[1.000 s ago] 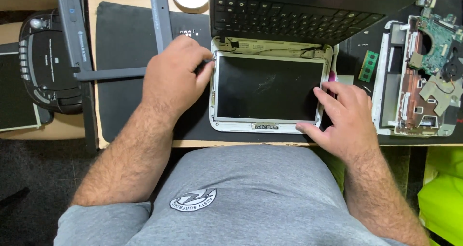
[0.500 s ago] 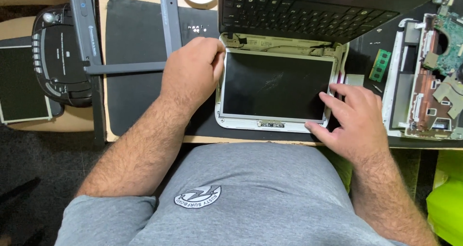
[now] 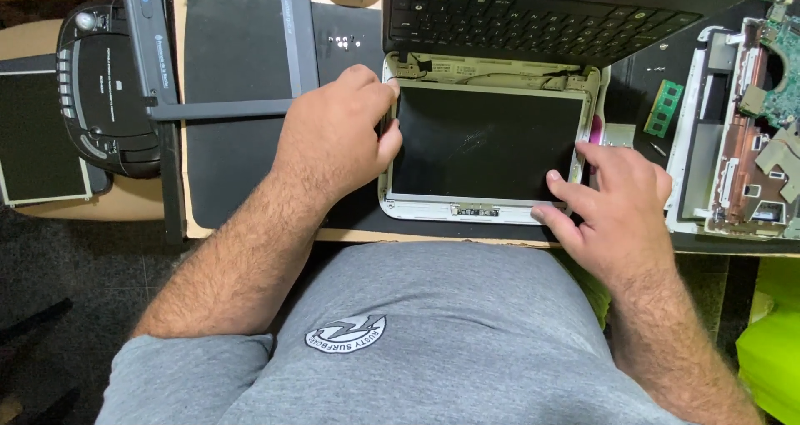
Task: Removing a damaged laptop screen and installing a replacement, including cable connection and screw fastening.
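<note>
Hands at opposite short edges of a bare screen panel [image 3: 487, 142].

We log the panel lying flat in its white lid shell [image 3: 467, 210] on the desk [image 3: 250, 225], long axis left to right. Left hand [image 3: 337, 133] curls its grip at the left edge, fingers pinching there; right hand [image 3: 617, 200] rests spread fingertips on the near-right corner, holding nothing. Both hands are equally close to the panel.

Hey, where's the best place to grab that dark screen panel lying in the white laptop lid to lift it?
Probably by the screen panel's two short side edges, from left and right. It lies flat in the white lid, and the left hand and right hand are already at those edges.
</note>
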